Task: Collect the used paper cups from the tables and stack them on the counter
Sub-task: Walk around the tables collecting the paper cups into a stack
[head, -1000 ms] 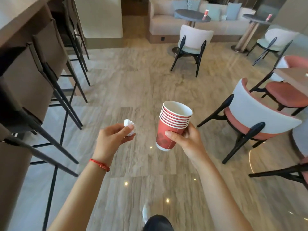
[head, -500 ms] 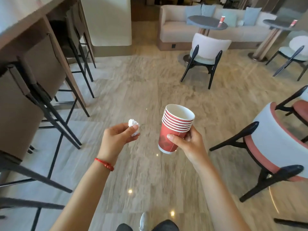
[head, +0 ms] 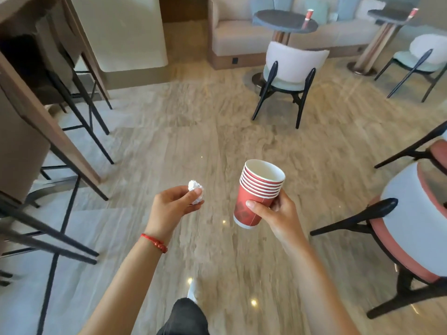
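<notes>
Your right hand (head: 278, 211) grips a nested stack of cups (head: 257, 193) at frame centre; your left hand (head: 173, 205) pinches a paper wad (head: 196, 195). Two cups (head: 309, 15) remain on the tables upper right — collection unfinished, nothing stacked on the counter yet.

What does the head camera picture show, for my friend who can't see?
A person's right hand holds a stack of red paper cups, and the left hand pinches a crumpled white paper ball, above a café floor with chairs around.
</notes>
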Demonstrator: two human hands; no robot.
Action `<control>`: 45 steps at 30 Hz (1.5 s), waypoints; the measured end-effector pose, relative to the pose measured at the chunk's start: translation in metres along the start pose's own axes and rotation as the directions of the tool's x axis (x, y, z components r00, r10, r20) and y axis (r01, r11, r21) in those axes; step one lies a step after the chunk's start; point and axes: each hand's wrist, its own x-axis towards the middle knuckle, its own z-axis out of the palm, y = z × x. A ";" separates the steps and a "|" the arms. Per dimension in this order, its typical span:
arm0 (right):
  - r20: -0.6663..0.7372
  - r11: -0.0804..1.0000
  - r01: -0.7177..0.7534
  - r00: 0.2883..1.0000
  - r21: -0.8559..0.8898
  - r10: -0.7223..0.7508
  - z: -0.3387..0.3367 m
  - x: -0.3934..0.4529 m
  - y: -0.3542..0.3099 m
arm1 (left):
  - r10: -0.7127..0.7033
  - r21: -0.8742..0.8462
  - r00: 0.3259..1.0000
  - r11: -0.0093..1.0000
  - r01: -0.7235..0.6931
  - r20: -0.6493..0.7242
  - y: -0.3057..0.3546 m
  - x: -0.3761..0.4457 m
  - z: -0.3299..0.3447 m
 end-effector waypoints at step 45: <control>-0.828 0.999 -0.020 0.559 0.047 0.050 -0.284 0.504 -0.035 | -0.187 0.258 0.649 0.966 -0.015 0.737 0.097 0.600 0.500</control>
